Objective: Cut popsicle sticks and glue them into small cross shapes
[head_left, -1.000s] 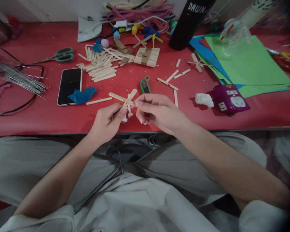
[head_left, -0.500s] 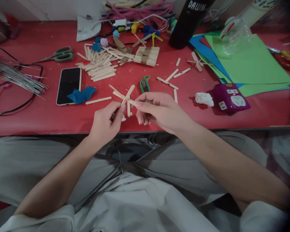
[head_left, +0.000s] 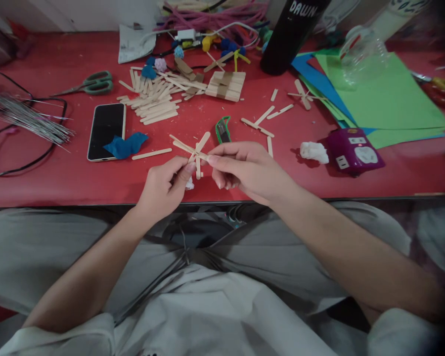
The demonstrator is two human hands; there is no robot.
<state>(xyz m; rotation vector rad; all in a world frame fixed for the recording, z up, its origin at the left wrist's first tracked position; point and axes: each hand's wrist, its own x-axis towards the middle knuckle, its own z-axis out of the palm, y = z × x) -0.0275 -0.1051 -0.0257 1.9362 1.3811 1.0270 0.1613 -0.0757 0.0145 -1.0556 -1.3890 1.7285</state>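
Between my fingertips, over the red table's front edge, are crossed popsicle sticks (head_left: 203, 140) that fan out in several directions. My left hand (head_left: 166, 187) pinches one stick's end from the left, thumb against forefinger. From the other side my right hand (head_left: 252, 170) grips another stick's tip between thumb and forefinger, its other fingers curled below. Where the sticks cross, I cannot tell how they are joined. A white crumpled bit (head_left: 189, 184) shows beside my left thumb. Just beyond my right hand lies a green-edged cutter (head_left: 223, 129). One loose popsicle stick (head_left: 152, 154) rests left of the hands.
Behind the hands lie a pile of popsicle sticks (head_left: 159, 101) and a stick raft (head_left: 226, 86). Leftward are a phone (head_left: 106, 131), scissors (head_left: 98, 83) and thin wires (head_left: 33, 121). On the right are a purple power adapter (head_left: 356, 151), coloured paper (head_left: 385, 99) and a black bottle (head_left: 294, 37).
The crossed sticks have turned slightly between my fingers, and both hands have shifted a little to the right. Both keep their pinch.
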